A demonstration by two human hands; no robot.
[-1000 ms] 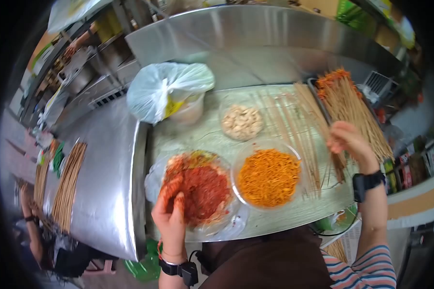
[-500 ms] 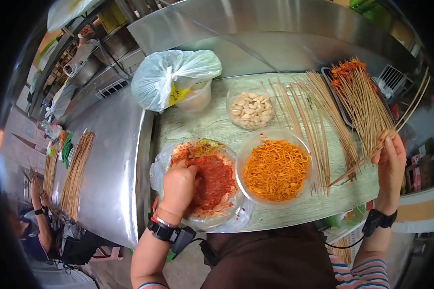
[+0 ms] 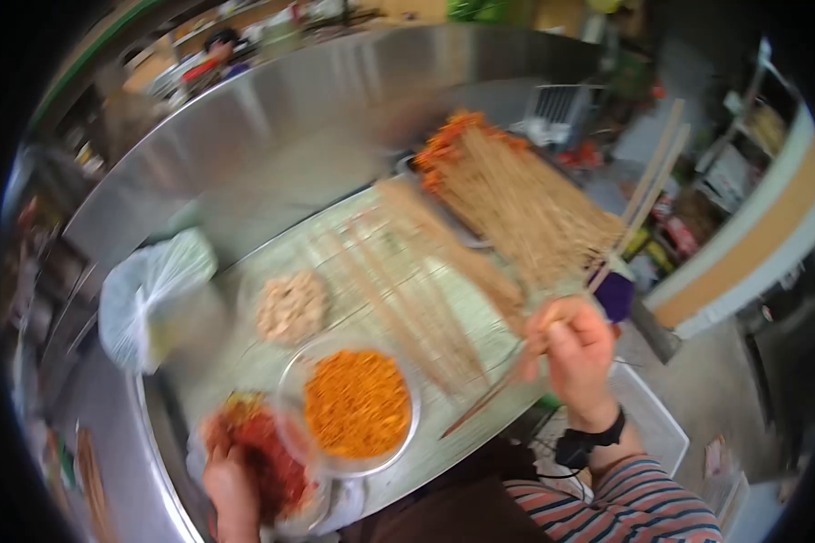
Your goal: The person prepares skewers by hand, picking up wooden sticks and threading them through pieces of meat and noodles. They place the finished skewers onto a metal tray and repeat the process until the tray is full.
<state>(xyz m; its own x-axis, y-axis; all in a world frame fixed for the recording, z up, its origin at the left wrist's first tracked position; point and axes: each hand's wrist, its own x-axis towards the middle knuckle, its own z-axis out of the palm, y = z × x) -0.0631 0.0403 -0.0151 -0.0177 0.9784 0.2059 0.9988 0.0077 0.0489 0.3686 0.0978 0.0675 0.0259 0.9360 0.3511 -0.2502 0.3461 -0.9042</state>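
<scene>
Fingers curled and partly hidden, my left hand is down in a bowl of red paste. My right hand pinches several thin wooden skewers over the table's front edge. Their brownish ends point down to the left, and two long ends rise past the hand to the upper right. Between the hands stands a clear round bowl of orange shreds. Behind it is a bowl of pale pieces that look like peeled garlic cloves. Loose skewers lie on the light green tabletop.
A dark tray at the back holds a heap of skewers with orange-red food on their far ends. A tied plastic bag stands at the left. Behind the table runs a metal wall. A white crate sits below at the right.
My view has swung to the right and blurred, so the table's things sit further left and lower. The left hand stays in the paste; the right keeps its skewers.
</scene>
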